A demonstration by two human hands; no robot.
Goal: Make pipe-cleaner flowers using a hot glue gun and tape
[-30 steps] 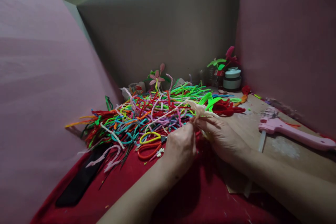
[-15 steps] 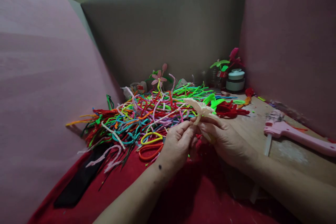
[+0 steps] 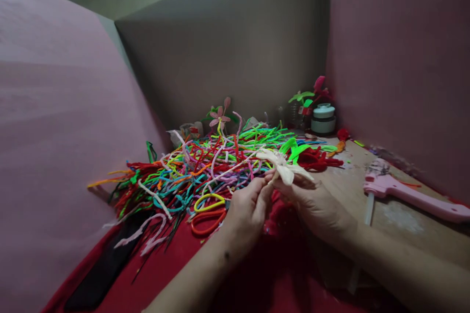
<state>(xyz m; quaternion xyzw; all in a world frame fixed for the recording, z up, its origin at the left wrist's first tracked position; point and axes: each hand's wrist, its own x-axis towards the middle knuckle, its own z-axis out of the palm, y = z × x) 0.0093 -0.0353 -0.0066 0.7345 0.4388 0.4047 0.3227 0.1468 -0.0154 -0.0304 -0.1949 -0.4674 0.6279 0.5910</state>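
Observation:
A cream pipe-cleaner flower [image 3: 284, 168] with several long petals is held up between both hands, in front of the heap. My left hand [image 3: 251, 208] is closed, its thumb and fingers pinching the flower's short stem below the petals. My right hand [image 3: 312, 203] is closed too, gripping at the flower's base from the right, with petals resting over its fingers. Part of the stem and some fingertips are hidden. Just left of my left hand lie scissors with yellow and red handle loops [image 3: 208, 221]; their blades are out of sight.
A large heap of coloured pipe cleaners [image 3: 205, 156] spreads behind the hands. At right lies a pink glue gun [image 3: 411, 195] with a glue stick. A black flat object [image 3: 99, 274] rests on the red cloth [image 3: 165, 279]. Behind stand a lidded jar [image 3: 323, 120] and a pink flower [image 3: 219, 117].
The flower has turned so that its petals fan out toward me and to the right. Both hands still grip it. The whole view has shifted slightly.

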